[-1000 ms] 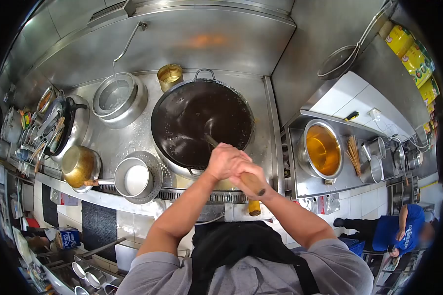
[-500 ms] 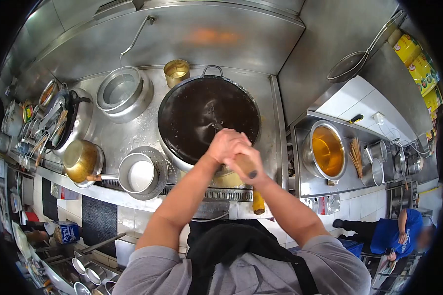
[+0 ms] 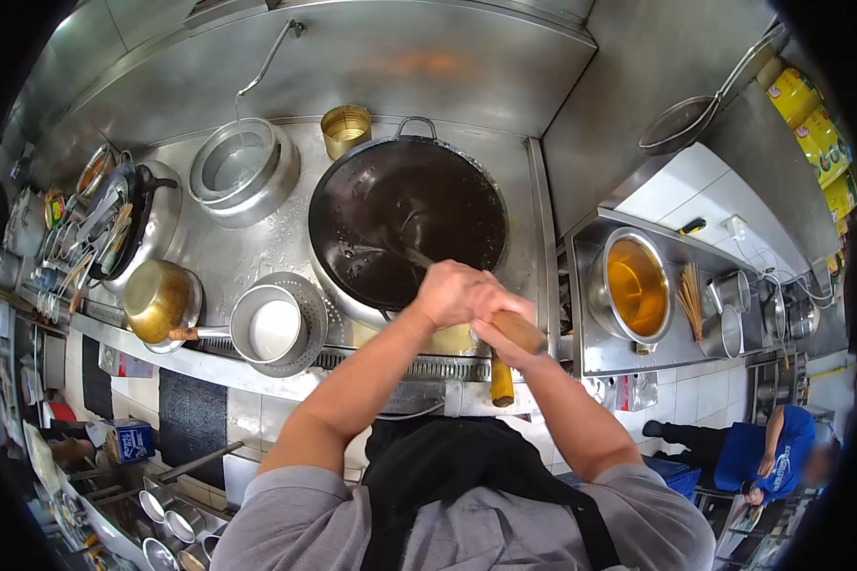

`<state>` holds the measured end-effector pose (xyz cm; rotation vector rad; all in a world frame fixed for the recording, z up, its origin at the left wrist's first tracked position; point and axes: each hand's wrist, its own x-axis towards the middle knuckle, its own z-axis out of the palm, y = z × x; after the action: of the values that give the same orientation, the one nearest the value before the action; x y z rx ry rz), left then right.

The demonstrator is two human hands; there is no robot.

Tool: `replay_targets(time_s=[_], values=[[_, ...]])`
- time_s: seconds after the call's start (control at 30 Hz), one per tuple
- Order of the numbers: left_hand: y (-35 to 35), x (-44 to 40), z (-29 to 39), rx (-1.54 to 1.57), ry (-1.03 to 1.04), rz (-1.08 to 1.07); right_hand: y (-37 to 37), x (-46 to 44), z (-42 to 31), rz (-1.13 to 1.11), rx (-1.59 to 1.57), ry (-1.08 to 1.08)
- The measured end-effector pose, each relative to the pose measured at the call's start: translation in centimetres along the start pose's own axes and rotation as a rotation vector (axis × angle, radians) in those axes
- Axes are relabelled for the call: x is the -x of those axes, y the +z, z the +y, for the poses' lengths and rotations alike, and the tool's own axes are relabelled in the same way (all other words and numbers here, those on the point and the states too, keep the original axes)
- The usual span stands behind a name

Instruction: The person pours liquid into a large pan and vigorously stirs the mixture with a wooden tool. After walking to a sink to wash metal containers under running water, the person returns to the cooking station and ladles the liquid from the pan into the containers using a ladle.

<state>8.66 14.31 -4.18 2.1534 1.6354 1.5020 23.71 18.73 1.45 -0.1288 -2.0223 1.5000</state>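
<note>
Both of my hands are wrapped around the thick handle of a wooden-handled stirrer (image 3: pixel 518 331). My left hand (image 3: pixel 450 293) grips lower down, closer to the wok, and my right hand (image 3: pixel 503 319) closes just above it, near the butt end. The stirrer's shaft slants into a large black wok (image 3: pixel 317 246), where its working end is hidden under a dark, glossy liquid (image 3: pixel 400 205). Ripples spread around the shaft. Below my right hand, a yellow-brown handle (image 3: pixel 502 383) sticks out over the counter's front edge; what it belongs to is hidden.
Left of the wok are a white-lined saucepan (image 3: pixel 274 330) on a perforated plate, a water-filled pot (image 3: pixel 238 176) under a tap and an upturned brassy pot (image 3: pixel 157 305). A gold tin (image 3: pixel 345 128) stands behind. Rightward sits a bowl of amber liquid (image 3: pixel 635 290). A person in blue (image 3: pixel 767 452) is farther right.
My hands and the stirrer's handle have shifted slightly right. The shaft leans over more, and the swirl in the dark liquid has changed shape. Both hands keep their grip.
</note>
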Motion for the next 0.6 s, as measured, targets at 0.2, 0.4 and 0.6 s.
replay_targets(time_s=[0.2,0.4,0.6], values=[[-3.1,-0.9,-2.2,-0.076,0.097,-0.083,2.8,-3.0,-0.6,-0.037,0.226,-0.128],[2.2,-0.7,-0.5,-0.081,-0.048,-0.032,-0.8,0.8,-1.4,0.058,0.112,-0.052],[-3.2,-1.4,0.0,-0.281,0.028,-0.201,1.7,-2.2,-0.6,-0.050,0.102,-0.098]])
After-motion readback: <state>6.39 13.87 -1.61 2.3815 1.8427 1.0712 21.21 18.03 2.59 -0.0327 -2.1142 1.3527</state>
